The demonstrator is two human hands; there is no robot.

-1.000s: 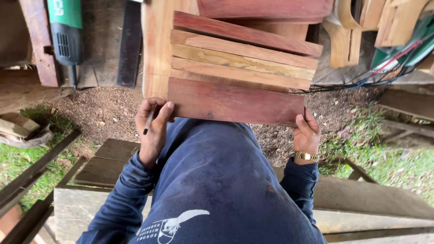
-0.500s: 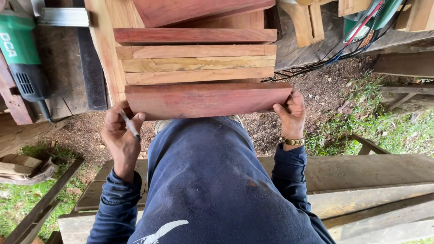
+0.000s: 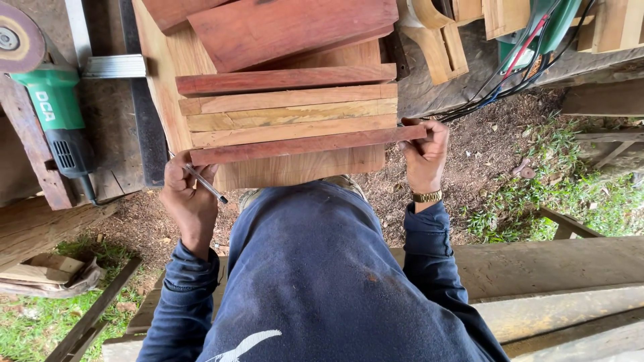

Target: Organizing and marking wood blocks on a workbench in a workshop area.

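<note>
- Seen from above, a person in a dark blue long-sleeved top stands at a wooden table (image 3: 154,80) covered with boards.
- The left hand (image 3: 186,194) is closed around the near left end of a thin reddish strip (image 3: 305,145), which lies across a wide pale board (image 3: 302,167).
- A slim silvery pencil (image 3: 204,183) is also held between the fingers of that hand, slanting down to the right.
- The right hand (image 3: 422,151) grips the opposite end of the same reddish strip, fingers curled over its end; a gold wristwatch (image 3: 426,196) sits on that wrist.
- The strip is the nearest of five narrow strips laid side by side: beyond it lie a pale brown strip (image 3: 292,129), a yellowish strip (image 3: 292,114), a tan strip (image 3: 288,98) and a dark red strip (image 3: 285,80).
- A broad red plank (image 3: 288,27) rests at a slant past the strips, overlapping the pale board.
- On the left of the table lies a green angle grinder (image 3: 50,107) with its round disc at the far end.
- A bundle of cables (image 3: 523,74) trails at the upper right, near light wooden blocks (image 3: 436,40).
- Below the table edge are sawdust-covered earth (image 3: 483,154) and grass (image 3: 570,194).
- Rough planks (image 3: 570,268) run across the bottom, beside the person's body.
</note>
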